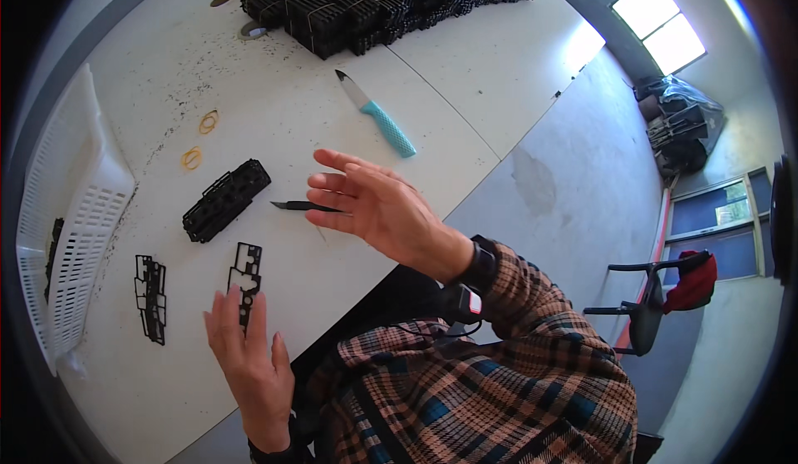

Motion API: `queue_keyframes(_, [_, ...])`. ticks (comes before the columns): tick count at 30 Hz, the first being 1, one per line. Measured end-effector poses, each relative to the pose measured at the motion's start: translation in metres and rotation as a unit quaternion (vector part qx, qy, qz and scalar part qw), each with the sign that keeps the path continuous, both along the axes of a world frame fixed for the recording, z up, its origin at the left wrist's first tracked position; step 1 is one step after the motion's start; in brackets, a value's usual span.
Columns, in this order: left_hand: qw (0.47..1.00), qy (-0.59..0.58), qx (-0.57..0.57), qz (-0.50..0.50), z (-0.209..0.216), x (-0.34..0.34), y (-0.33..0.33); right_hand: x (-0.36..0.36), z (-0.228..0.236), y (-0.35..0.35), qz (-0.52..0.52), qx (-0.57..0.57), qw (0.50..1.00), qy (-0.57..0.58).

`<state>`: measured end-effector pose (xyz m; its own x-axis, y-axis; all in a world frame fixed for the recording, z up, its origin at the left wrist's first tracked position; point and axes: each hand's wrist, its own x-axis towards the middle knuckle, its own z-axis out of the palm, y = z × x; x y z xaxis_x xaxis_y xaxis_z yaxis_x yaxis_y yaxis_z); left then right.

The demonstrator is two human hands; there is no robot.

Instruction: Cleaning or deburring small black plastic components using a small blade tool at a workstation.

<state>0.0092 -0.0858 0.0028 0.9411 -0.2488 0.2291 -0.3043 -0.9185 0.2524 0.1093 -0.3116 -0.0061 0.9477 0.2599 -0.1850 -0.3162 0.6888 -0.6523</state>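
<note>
Our white counter (291,123) carries a large stack of bundled black frames (357,7) at its far side and a slotted white basket (114,165) at our left. Our right hand (378,206) is raised, palm turned left, its fingers loosely extended and apart. Our left hand (248,356) reaches forward, fingers nearly straight and unclosed, over the near end of a thin black frame (254,284); we cannot tell whether it touches. The turquoise-handled knife (386,127) lies beyond both hands. A thick block of black frames (226,201) sits past the thin black frame, which lies on the counter; we judge it best handled by its outer bars, flat and unbent, under light pressure. The craft knife (291,206), partly hidden by our right hand, points its blade left, so we should approach from the handle end. Yellow rubber bands (209,122) lie in 2 spots beyond the block.
</note>
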Motion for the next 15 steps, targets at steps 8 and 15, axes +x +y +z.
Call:
queue_keyframes(8, [0.964,0.053,-0.167,-0.198,0.0,-0.001,-0.045,0.0,-0.004,0.021,0.021,0.143,0.985,0.096])
queue_keyframes(15, [0.93,0.104,-0.196,-0.293,-0.001,-0.006,-0.057,-0.001,-0.007,0.044,0.035,0.191,0.975,0.11])
